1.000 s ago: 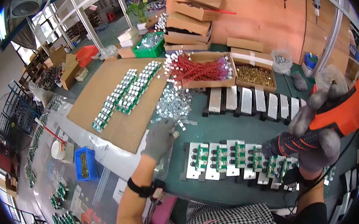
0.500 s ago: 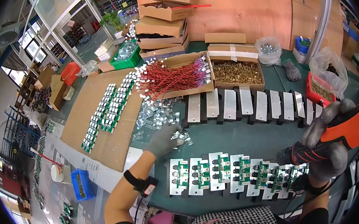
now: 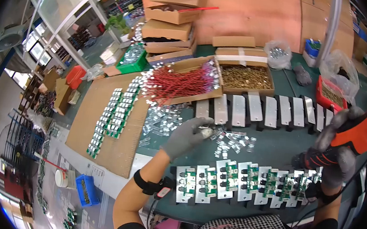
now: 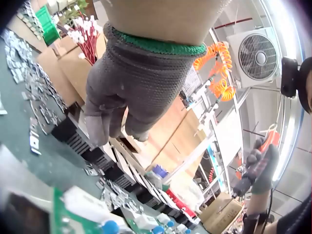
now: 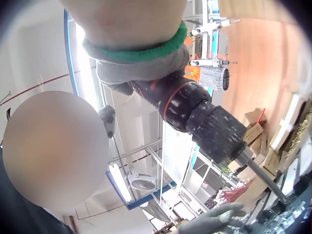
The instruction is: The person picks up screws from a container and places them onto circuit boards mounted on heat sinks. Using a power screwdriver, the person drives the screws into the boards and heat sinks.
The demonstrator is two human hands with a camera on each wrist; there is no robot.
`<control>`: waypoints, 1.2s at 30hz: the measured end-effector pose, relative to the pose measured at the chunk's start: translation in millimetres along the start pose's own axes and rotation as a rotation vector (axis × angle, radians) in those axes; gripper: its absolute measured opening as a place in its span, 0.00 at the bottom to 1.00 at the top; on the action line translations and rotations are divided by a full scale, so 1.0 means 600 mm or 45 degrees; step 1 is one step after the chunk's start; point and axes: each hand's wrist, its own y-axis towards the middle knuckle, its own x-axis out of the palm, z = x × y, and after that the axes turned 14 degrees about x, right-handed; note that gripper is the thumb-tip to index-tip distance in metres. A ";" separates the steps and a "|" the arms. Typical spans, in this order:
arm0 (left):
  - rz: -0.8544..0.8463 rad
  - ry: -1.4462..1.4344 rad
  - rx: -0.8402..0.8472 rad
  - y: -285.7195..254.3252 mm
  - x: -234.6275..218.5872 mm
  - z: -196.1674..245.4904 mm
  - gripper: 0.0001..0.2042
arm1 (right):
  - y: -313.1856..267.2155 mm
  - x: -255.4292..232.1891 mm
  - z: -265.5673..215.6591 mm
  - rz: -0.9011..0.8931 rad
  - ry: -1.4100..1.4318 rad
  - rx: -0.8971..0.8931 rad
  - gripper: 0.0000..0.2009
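Note:
My left hand (image 3: 184, 139), in a grey glove, hovers low over the green tabletop beside a scattered batch of small shiny metal clips (image 3: 233, 143). Its fingers (image 4: 99, 127) hang loosely bent in the left wrist view, with nothing visible between them. A larger heap of the same clips (image 3: 161, 123) lies to its left. My right hand (image 3: 343, 165), also gloved, grips an orange and black power drill (image 3: 356, 138). The drill's long metal bit (image 5: 265, 178) shows in the right wrist view. Below both hands runs a row of metal plates with green circuit boards (image 3: 230, 177).
Black heatsinks with silver plates (image 3: 238, 110) line the table behind the clips. Farther back are a box of red wires (image 3: 179, 83), a box of brass screws (image 3: 245, 77) and a red bin (image 3: 331, 94). Cardboard (image 3: 114, 152) with rows of boards lies left.
My left hand has moved right from the clip heap, and a batch of clips now lies spread near the heatsinks. The right hand keeps hold of the drill. The head view has shifted.

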 end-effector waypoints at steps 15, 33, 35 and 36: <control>0.296 -0.206 -0.257 -0.117 -0.159 -0.103 0.22 | 0.002 -0.003 0.004 0.246 -0.281 0.008 0.34; 0.571 -0.407 0.350 0.046 -0.103 -0.158 0.17 | 0.011 -0.004 0.005 0.403 -0.048 0.131 0.32; 0.637 -0.930 0.227 0.031 -0.109 -0.156 0.20 | 0.012 -0.019 0.011 0.407 -0.066 0.142 0.32; 0.669 -1.187 0.154 0.028 -0.111 -0.149 0.21 | 0.015 -0.021 0.012 0.400 -0.031 0.131 0.31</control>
